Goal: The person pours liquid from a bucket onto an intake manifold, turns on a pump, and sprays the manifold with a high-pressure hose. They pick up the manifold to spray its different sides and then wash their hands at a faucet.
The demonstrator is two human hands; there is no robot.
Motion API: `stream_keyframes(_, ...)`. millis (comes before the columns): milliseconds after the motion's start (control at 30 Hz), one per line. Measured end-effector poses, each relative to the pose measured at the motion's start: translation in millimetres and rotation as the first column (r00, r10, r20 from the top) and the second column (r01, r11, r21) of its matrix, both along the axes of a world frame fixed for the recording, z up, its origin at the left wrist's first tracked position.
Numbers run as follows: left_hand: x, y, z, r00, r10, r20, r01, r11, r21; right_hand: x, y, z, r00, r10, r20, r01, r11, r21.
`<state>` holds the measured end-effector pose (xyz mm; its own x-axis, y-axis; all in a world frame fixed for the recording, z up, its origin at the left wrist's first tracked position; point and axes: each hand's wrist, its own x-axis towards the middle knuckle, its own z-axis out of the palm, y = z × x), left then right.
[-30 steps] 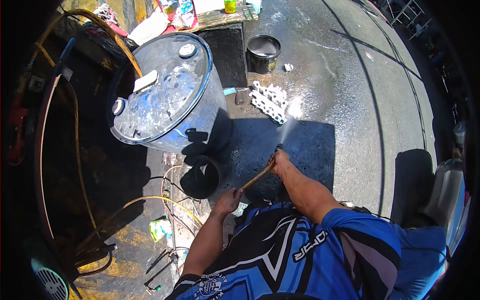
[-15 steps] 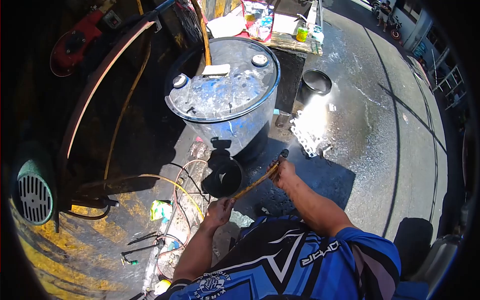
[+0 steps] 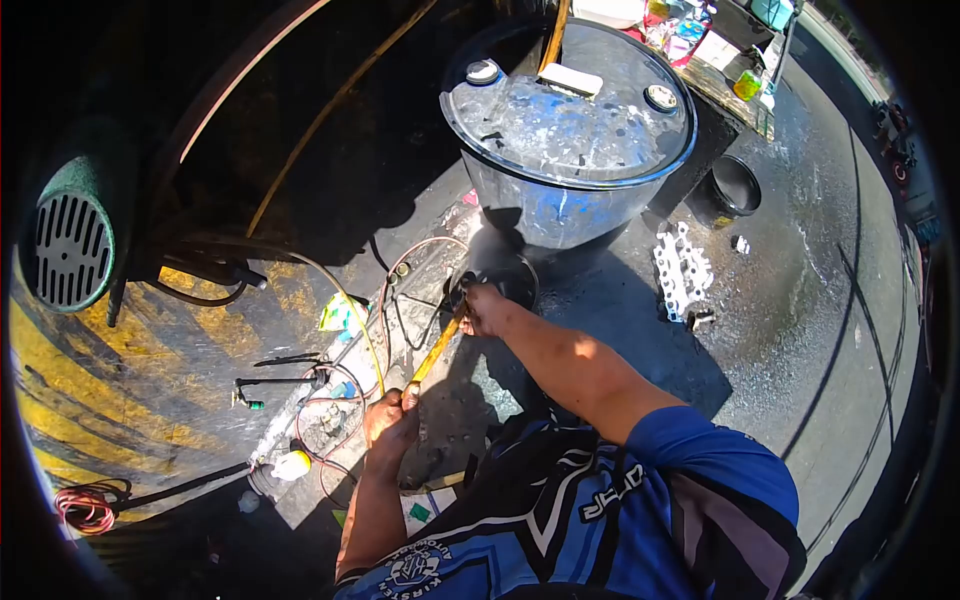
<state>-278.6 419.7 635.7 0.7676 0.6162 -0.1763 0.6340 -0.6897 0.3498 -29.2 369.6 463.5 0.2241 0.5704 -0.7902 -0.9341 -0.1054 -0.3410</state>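
My right hand (image 3: 484, 308) is closed round the dark nozzle end of a yellow hose (image 3: 437, 352), over a dark bucket (image 3: 531, 285) that my hand and forearm partly hide. Lower and to the left, my left hand (image 3: 391, 420) grips the same hose. A pale mist hangs near the nozzle, against the foot of the drum. On the wet pavement to the right lies a bright metal engine part with holes (image 3: 680, 275), apart from both hands; it looks like a cylinder head. A small metal piece (image 3: 740, 244) sits beside it.
A big blue-grey drum (image 3: 570, 150) with a brush (image 3: 571, 80) on its lid stands ahead. Right of it are a black tub (image 3: 737, 185) and a cluttered wooden bench (image 3: 725, 90). Thin hoses (image 3: 380, 345) trail over the ground at left, near a green vented machine (image 3: 73, 250).
Both hands have swung left with the hose, the nozzle going from facing the engine part to over the bucket. The bright spray over the engine part is gone. The view has turned left.
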Motion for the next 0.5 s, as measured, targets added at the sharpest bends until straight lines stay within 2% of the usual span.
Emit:
stream_keyframes(33,4,-1,8,0.990,0.136,-0.039,-0.138,0.989,-0.052,4,20,-7,0.985,0.174,0.019,-0.174,0.984,0.044)
stream_keyframes(67,6,3,1,0.987,0.158,-0.042,-0.158,0.987,0.009,5,45,5,0.975,0.208,0.076,-0.195,0.968,-0.156)
stream_keyframes(100,8,7,-8,0.984,0.176,-0.025,-0.174,0.982,0.076,10,49,16,0.955,0.281,0.096,-0.277,0.959,-0.050)
stream_keyframes(167,23,11,-11,0.974,0.221,-0.045,-0.217,0.973,0.074,24,57,29,0.868,0.440,0.232,-0.439,0.897,-0.057)
stream_keyframes(233,33,23,-36,0.973,0.232,-0.004,-0.228,0.961,0.153,35,59,42,0.635,0.600,0.487,-0.562,0.791,-0.242)
stream_keyframes(267,42,30,-48,0.966,0.260,-0.016,-0.254,0.953,0.163,52,57,58,0.361,0.659,0.660,-0.647,0.687,-0.332)
stream_keyframes(300,49,37,-58,0.957,0.286,-0.040,-0.275,0.946,0.171,65,53,79,0.161,0.692,0.704,-0.667,0.602,-0.440)
stream_keyframes(333,56,42,-68,0.958,0.286,0.013,-0.282,0.937,0.204,77,48,102,-0.045,0.697,0.716,-0.650,0.524,-0.550)
stream_keyframes(367,63,47,-73,0.952,0.304,0.030,-0.304,0.932,0.196,98,50,116,-0.545,0.320,0.775,-0.477,0.641,-0.601)
stream_keyframes(400,71,52,-78,0.944,0.327,0.048,-0.330,0.925,0.187,126,37,126,-0.335,0.419,0.844,-0.463,0.707,-0.535)
stream_keyframes(433,80,55,-81,0.933,0.353,0.065,-0.359,0.916,0.178,150,8,189,-0.200,0.397,0.896,-0.493,0.749,-0.442)
stream_keyframes(467,91,55,-80,0.914,0.401,0.060,-0.405,0.898,0.172,172,-8,224,-0.189,0.358,0.914,-0.345,0.848,-0.403)
stream_keyframes(500,100,59,-83,0.907,0.416,0.063,-0.420,0.887,0.192,206,-30,267,-0.234,0.202,0.951,-0.367,0.888,-0.278)
